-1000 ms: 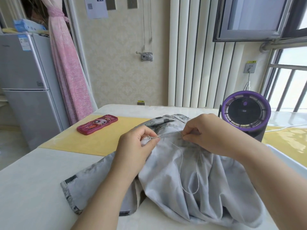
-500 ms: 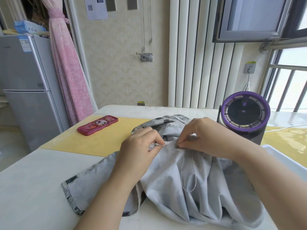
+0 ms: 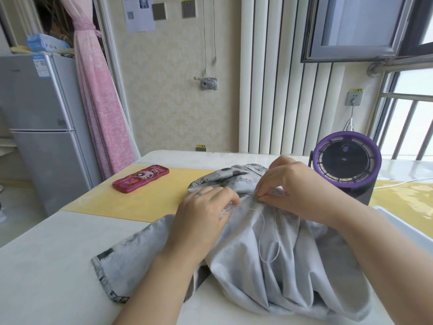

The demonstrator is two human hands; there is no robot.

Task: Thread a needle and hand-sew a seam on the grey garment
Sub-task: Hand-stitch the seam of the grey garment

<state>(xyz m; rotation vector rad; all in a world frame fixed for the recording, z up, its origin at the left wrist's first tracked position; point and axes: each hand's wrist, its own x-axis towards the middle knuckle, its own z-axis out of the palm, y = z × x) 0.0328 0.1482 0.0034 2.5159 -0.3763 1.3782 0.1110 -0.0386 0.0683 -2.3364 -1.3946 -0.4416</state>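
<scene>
Needle (image 3: 253, 195) lay nearly flat at a fold of the grey garment (image 3: 269, 273), heaped on the worktop (image 3: 46, 266). The right hand (image 3: 297, 191) pinched it with curled fingers (image 3: 271, 181); the left hand (image 3: 203, 214) gripped the fold beside it. Thread (image 3: 262, 231) hung slack. Holding the fold taut and taking a small bite seemed wise. The fridge (image 3: 42, 127) was closed, its contents hidden.

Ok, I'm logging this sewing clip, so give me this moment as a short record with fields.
left hand: grips a fold of the grey garment
right hand: pinches the needle at the fold's edge
thread: white, hangs in a loop over the garment
table: garment lies on it; pink phone case on the yellow mat; purple fan far right
stage: needle threaded, stitching under way
</scene>
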